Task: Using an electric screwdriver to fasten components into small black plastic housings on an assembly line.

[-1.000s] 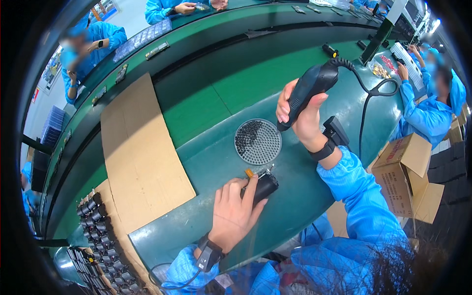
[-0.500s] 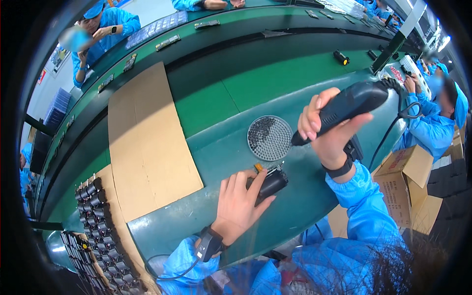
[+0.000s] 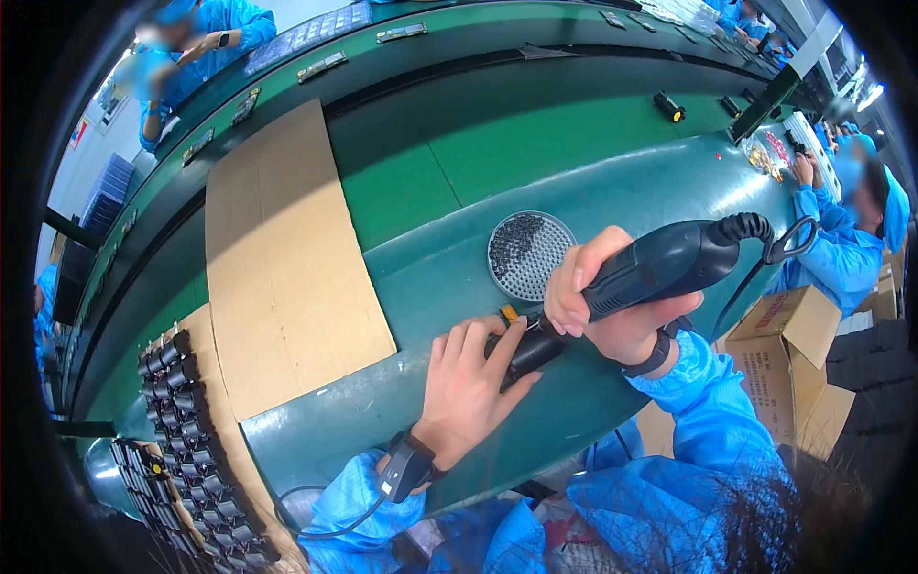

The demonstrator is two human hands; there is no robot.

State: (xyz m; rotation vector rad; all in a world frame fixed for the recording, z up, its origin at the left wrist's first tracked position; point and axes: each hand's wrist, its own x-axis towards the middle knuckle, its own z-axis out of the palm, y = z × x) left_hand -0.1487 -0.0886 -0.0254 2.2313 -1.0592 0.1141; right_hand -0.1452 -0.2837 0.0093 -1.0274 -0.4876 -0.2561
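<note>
My right hand point(image 3: 607, 301) is wrapped round a black electric screwdriver point(image 3: 660, 268), whose coiled cord leaves its rear end. The tool's tip points down and left at a black cylindrical device point(image 3: 535, 349); my right fingers hide the exact contact. My left hand point(image 3: 469, 378) grips this device against the green table, thumb on the near side and fingers on the far side. A small orange tab point(image 3: 509, 314) sticks up from the device's far side. Just beyond both hands lies a round grey dish point(image 3: 550, 283) full of holes, with small black screws heaped on its left part.
A cardboard sheet point(image 3: 287, 287) covers part of the bench to the left. Rows of black devices point(image 3: 191, 450) stand at the lower left. A conveyor point(image 3: 402, 182) runs along the far side. An open carton point(image 3: 775, 373) and a co-worker point(image 3: 851, 230) are at the right.
My right hand has brought the screwdriver down and left, from above the table beside the dish onto the device. My left hand keeps its hold on the device. The view has shifted slightly.
</note>
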